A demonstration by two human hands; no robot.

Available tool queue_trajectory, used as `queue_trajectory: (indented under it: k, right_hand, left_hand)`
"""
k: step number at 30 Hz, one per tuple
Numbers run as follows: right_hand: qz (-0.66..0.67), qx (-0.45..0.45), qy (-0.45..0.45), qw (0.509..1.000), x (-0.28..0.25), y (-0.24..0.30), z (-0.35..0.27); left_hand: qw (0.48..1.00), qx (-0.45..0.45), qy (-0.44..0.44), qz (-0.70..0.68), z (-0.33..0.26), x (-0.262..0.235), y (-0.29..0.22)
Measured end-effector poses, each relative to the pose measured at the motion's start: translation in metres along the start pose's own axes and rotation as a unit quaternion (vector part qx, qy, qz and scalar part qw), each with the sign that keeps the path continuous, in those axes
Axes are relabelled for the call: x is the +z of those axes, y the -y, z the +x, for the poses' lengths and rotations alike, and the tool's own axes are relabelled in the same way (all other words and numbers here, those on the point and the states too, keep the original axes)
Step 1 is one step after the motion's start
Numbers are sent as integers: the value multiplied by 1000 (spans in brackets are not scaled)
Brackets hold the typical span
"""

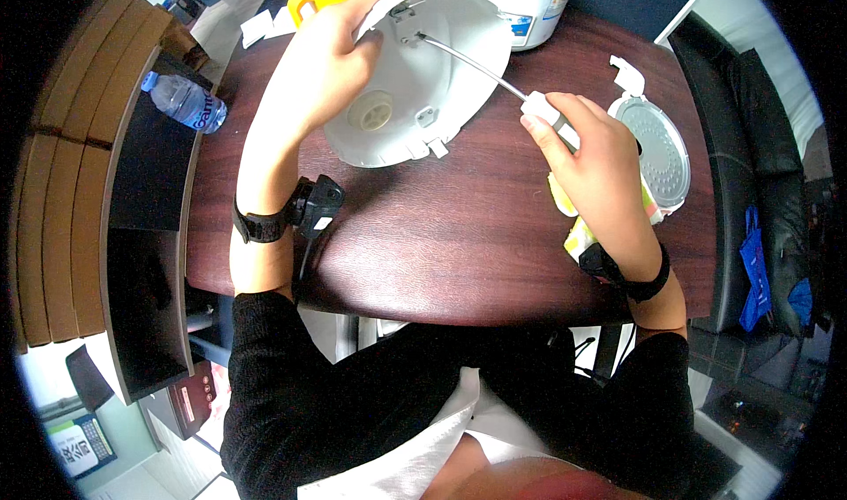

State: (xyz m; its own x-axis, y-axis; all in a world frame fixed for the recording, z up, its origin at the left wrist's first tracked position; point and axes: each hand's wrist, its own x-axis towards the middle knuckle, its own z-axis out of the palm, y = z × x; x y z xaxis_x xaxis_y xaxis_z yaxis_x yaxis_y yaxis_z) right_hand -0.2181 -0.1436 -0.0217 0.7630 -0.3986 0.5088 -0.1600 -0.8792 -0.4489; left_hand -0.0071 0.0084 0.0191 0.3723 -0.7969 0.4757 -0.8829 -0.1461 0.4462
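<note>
My left hand (pixel 340 63) grips the upper left rim of a white plastic lid shell (pixel 463 85), oval and hollow, tilted with its inner side facing me. Inside the shell sit a round cream vent piece (pixel 371 110) and small metal fittings. Closed around the white handle of a long screwdriver (pixel 476 66), my right hand (pixel 595 156) points it up and left. Its tip meets, or nearly meets, the shell near the upper metal fitting; exact contact is too small to tell. Partly behind my right hand lies a round grey metal disc (pixel 657 147) in a white frame.
A yellow-and-white cloth (pixel 578 235) lies under my right wrist. At the back stand a yellow pot (pixel 304 4) and a white bucket (pixel 540 11). A water bottle (pixel 185 101) lies at the left. The dark wooden table (pixel 441 244) has a curved front edge.
</note>
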Motion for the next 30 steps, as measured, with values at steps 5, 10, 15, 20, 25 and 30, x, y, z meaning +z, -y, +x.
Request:
queue_trajectory:
  k: [5, 10, 15, 20, 25, 30]
  right_hand:
    - [-17, -15, -5, 1000, -3, 4, -2]
    - [-59, -28, -14, 998, -6, 3, -5]
    - [-91, -30, -4, 995, -12, 4, -3]
    - [-86, -28, 3, 996, -16, 3, -2]
    - [-44, -23, 14, 999, -8, -4, -1]
    - [41, 45, 53, 997, 0, -1, -6]
  left_hand:
    - [1000, 12, -6, -13, -2, 1, -3]
    - [999, -1, 39, 4, -1, -2, -7]
    - [1000, 22, 3, -5, -2, 1, -7]
    - [999, 40, -24, 5, -3, 5, -10]
    - [999, 42, -32, 14, -3, 4, -10]
    - [998, 47, -46, 25, -3, 7, -11]
